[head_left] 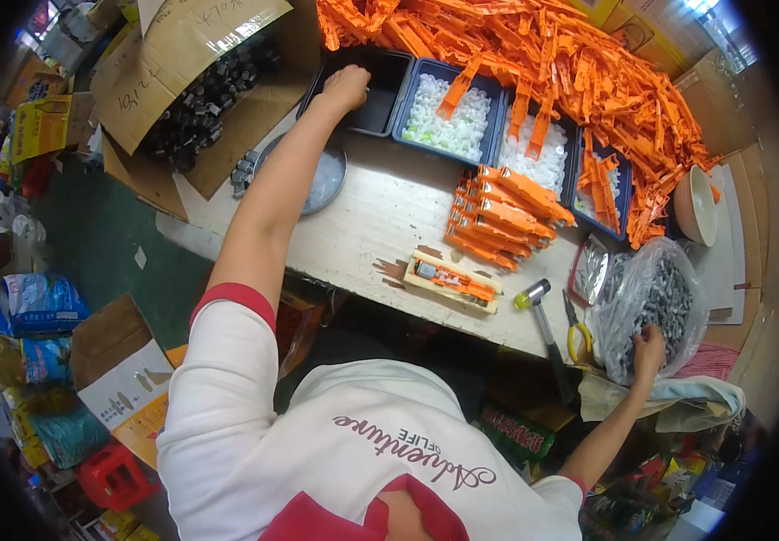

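My left hand (347,87) is stretched out over a black tray (388,70) at the far side of the table, its fingers curled together; what they hold, if anything, is hidden. On the right, my right hand (649,350) reaches into a clear plastic bag (619,311) full of small grey parts (666,302). Its fingertips are drawn together among the parts, and I cannot make out what is between them. In front of me lies a wooden fixture (430,281) with one orange plastic piece (462,282) in it. Beyond it sits a stack of orange assemblies (507,216).
Blue trays of small white parts (444,135) stand below a large orange heap (534,54). A hammer (547,329) and yellow-handled pliers (577,329) lie near the front edge. A round metal dish (326,180) and a cardboard box of dark parts (200,113) are at left.
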